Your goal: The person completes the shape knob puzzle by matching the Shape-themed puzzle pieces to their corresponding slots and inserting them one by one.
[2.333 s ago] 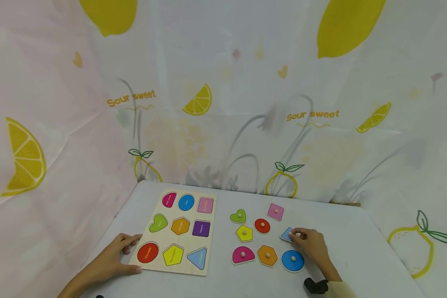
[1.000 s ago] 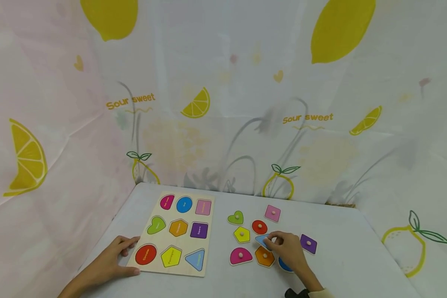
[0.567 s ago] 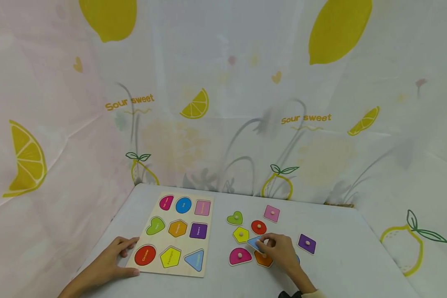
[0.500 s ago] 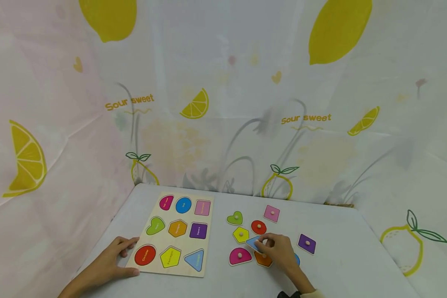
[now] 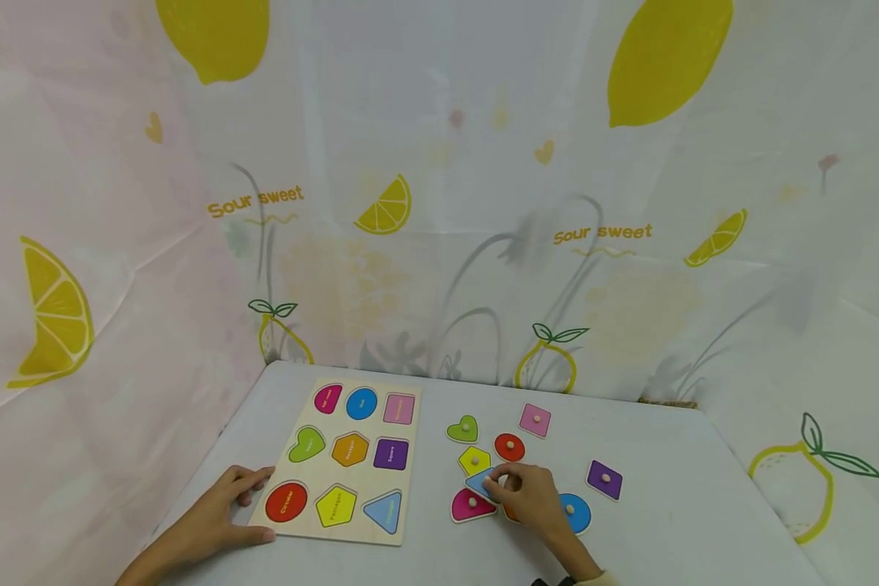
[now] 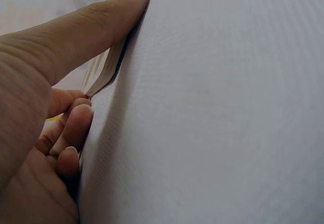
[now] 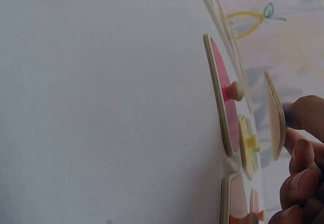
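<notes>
**Shape puzzle on a cloth-covered table: blue piece lifted by the right hand**

A pale grey table (image 5: 674, 521) stands before a draped backdrop (image 5: 439, 203) printed with lemons and lemon slices; the words "Sour sweet" can be read on it twice, in orange. On the table's left lies a wooden puzzle board (image 5: 346, 456) with nine coloured recesses. Each recess carries a small label, too small to read.

The right hand (image 5: 531, 496) pinches the blue triangular piece (image 5: 481, 483) with thumb and fingertips curled about its far side. In the right wrist view the piece is seen edge-on, raised clear of the table, with the fingers (image 7: 302, 153) just behind it. It hangs over the loose pieces, between the yellow pentagon piece (image 5: 474, 461) and the pink half-round piece (image 5: 472, 505), well apart from the board.

Other loose pieces lie nearby: a green heart (image 5: 463, 429), a red circle (image 5: 509, 447), a pink square (image 5: 535, 420), a purple square (image 5: 604, 479), and a blue circle (image 5: 575, 513).

The left hand (image 5: 216, 517) rests on the board's near left corner, thumb (image 6: 91, 21) extended along the edge, the other fingers loosely curled beside it.
</notes>
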`<action>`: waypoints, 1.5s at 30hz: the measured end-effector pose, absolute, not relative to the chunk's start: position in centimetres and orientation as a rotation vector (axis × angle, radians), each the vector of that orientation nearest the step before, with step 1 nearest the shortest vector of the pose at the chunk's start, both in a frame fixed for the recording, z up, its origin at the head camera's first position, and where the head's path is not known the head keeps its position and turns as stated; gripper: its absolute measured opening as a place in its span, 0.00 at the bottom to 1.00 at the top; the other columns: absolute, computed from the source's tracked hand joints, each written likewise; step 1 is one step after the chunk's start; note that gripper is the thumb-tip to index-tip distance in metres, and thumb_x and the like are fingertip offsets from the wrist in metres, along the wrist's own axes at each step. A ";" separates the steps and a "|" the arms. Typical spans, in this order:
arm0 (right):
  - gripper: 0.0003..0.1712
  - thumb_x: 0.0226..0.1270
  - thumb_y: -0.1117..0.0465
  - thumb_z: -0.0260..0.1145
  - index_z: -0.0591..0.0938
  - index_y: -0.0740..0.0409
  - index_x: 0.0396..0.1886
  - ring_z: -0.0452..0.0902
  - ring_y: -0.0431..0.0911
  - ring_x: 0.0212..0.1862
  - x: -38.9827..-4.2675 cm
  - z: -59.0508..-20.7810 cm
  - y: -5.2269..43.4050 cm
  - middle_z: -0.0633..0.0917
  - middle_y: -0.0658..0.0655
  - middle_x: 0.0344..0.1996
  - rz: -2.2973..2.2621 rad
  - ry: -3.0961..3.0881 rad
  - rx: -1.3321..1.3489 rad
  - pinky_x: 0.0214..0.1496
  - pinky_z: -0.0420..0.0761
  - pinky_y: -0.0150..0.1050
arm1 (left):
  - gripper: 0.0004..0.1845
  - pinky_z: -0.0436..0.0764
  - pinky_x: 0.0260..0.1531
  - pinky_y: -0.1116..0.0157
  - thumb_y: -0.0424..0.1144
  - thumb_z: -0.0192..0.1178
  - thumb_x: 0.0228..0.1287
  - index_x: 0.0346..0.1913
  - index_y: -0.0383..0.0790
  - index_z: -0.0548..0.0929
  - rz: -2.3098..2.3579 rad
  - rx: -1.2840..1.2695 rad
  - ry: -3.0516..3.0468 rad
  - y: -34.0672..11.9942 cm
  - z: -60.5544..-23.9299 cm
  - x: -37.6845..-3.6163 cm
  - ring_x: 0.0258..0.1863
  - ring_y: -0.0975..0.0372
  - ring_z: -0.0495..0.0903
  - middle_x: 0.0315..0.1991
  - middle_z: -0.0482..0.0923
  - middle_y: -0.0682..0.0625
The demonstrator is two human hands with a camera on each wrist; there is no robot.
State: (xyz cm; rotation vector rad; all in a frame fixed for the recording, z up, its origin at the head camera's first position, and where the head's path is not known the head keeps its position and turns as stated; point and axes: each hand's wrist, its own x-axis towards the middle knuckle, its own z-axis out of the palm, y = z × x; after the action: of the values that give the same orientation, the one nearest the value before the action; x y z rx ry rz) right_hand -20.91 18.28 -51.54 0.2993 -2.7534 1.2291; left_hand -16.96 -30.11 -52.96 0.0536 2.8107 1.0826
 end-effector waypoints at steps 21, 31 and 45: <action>0.11 0.61 0.51 0.78 0.89 0.53 0.32 0.66 0.34 0.20 -20.7 -52.2 13.8 0.72 0.41 0.14 1.192 -2.732 0.432 0.21 0.66 0.28 | 0.56 0.71 0.41 0.65 0.53 0.85 0.39 0.73 0.35 0.72 1.087 0.101 2.825 -30.2 -53.0 -16.9 0.43 0.58 0.66 0.44 0.65 0.48; 0.10 0.62 0.50 0.77 0.89 0.50 0.31 0.66 0.34 0.16 -20.3 -52.2 11.6 0.73 0.40 0.11 1.217 -2.756 0.478 0.19 0.65 0.28 | 0.58 0.71 0.40 0.66 0.55 0.85 0.37 0.73 0.34 0.72 1.077 0.082 2.823 -30.2 -53.1 -16.9 0.44 0.57 0.67 0.44 0.66 0.48; 0.09 0.59 0.53 0.79 0.88 0.50 0.28 0.62 0.31 0.16 -20.3 -52.5 8.1 0.70 0.38 0.12 1.222 -2.706 0.579 0.19 0.61 0.27 | 0.57 0.70 0.40 0.65 0.55 0.85 0.38 0.73 0.34 0.72 1.053 0.094 2.837 -30.1 -53.1 -17.0 0.44 0.58 0.67 0.43 0.65 0.48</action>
State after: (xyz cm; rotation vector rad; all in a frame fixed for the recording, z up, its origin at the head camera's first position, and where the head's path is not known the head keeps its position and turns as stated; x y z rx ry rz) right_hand -20.33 8.12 -52.50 0.5791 -2.7059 1.2217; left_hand -16.96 -30.06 -53.09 0.0938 2.8367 1.0534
